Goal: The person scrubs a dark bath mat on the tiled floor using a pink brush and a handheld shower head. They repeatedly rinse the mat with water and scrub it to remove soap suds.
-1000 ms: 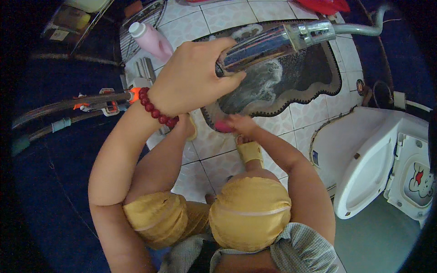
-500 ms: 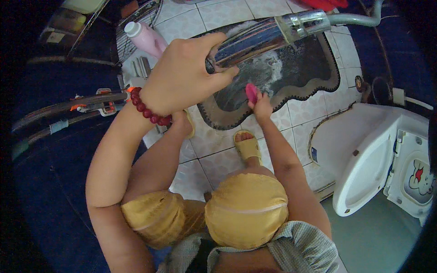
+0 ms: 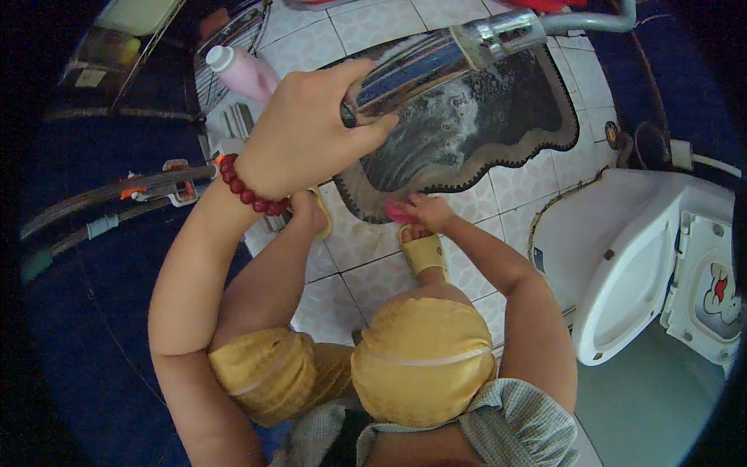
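At the left of the frame, two pipes (image 3: pixel 132 187) run along a dark blue wall. In the upper left, a pink bottle (image 3: pixel 250 75) with a white cap leans over. Right of it, the left hand (image 3: pixel 307 132), wearing a red bead bracelet (image 3: pixel 247 191) at the wrist, is wrapped around the lower end of a shiny metal tube (image 3: pixel 412 74), which slants toward the upper right and joins a grey pipe (image 3: pixel 591 22). The two hands are well apart. Near the centre, the right hand (image 3: pixel 429 212) grips a pink brush (image 3: pixel 399 212), slightly blurred, at the lower left edge of the mat; whether the bristles touch it, I cannot tell. Just below is a yellow sandal (image 3: pixel 424 253) on the right foot. The dark mat (image 3: pixel 521 105), streaked with white foam, lies across the upper middle on pale tiles (image 3: pixel 498 191). At the right stands a white toilet (image 3: pixel 622 300), its lid (image 3: pixel 714 284) open.
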Tool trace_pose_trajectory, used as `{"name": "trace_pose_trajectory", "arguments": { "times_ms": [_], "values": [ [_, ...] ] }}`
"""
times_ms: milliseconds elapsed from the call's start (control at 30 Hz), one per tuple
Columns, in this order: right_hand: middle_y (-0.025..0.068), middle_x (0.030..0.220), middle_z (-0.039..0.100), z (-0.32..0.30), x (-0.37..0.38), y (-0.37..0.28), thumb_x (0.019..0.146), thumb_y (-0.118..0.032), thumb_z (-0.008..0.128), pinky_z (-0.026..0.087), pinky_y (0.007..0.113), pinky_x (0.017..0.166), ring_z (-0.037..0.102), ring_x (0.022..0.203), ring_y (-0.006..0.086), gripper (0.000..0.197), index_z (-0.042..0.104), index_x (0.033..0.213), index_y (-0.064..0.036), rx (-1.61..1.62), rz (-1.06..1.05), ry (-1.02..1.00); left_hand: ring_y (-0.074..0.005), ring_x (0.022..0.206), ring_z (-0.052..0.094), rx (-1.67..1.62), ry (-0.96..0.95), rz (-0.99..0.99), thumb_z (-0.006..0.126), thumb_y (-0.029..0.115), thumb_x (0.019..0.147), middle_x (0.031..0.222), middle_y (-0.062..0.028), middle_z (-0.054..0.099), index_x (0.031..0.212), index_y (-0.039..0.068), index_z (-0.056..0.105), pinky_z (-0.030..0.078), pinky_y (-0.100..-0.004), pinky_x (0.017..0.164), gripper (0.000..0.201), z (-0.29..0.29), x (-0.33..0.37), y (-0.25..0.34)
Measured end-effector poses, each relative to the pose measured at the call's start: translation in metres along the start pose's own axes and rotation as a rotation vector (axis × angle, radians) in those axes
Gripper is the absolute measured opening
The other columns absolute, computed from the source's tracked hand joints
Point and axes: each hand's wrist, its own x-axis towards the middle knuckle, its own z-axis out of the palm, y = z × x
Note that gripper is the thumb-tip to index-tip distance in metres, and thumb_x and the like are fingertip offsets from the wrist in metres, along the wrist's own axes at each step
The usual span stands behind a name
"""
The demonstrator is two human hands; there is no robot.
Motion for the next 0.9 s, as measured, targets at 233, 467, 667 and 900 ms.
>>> {"name": "trace_pose_trajectory", "arguments": {
  "times_ms": [233, 467, 667, 900],
  "values": [
    [0.0138, 0.101, 0.051, -0.017, 0.004, 0.018, 0.071, -0.021, 0.064, 0.050, 0.039, 0.067, 0.056, 0.091, 0.0309, 0.049, 0.047, 0.117, -0.0205, 0.029, 0.515, 0.247, -0.0319, 0.059, 0.058, 0.026, -0.026, -0.043, 0.066, 0.024, 0.069, 0.065, -0.0162, 0.058, 0.091, -0.001, 0.056, 0.045, -0.0347, 0.054, 0.035, 0.004, 0.003, 0.001],
    [0.0119, 0.097, 0.051, -0.046, -0.021, 0.030, 0.068, -0.024, 0.066, 0.048, 0.040, 0.064, 0.057, 0.085, 0.0292, 0.042, 0.053, 0.107, -0.0171, 0.139, 0.655, 0.449, -0.0306, 0.058, 0.057, 0.026, -0.022, -0.066, 0.066, 0.023, 0.069, 0.064, -0.0153, 0.057, 0.090, -0.001, 0.056, 0.045, -0.0339, 0.055, 0.034, 0.004, -0.005, -0.002],
    [0.0118, 0.101, 0.051, -0.009, -0.034, -0.018, 0.077, -0.017, 0.055, 0.047, 0.040, 0.068, 0.056, 0.088, 0.0306, 0.029, 0.051, 0.105, -0.0123, 0.046, 0.016, 0.108, -0.0310, 0.059, 0.057, -0.008, -0.016, -0.050, 0.065, 0.021, 0.070, 0.064, -0.0144, 0.058, 0.090, 0.000, 0.056, 0.045, -0.0341, 0.055, 0.030, 0.003, -0.001, -0.002],
    [0.0113, 0.099, 0.052, -0.012, -0.038, -0.011, 0.072, -0.015, 0.061, 0.048, 0.040, 0.064, 0.056, 0.088, 0.0303, 0.030, 0.053, 0.102, -0.0148, 0.017, 0.538, 0.512, -0.0298, 0.059, 0.058, 0.016, -0.020, -0.050, 0.065, 0.020, 0.070, 0.063, -0.0137, 0.058, 0.090, 0.001, 0.056, 0.045, -0.0333, 0.055, 0.029, 0.008, -0.001, 0.001]
  ]
}}
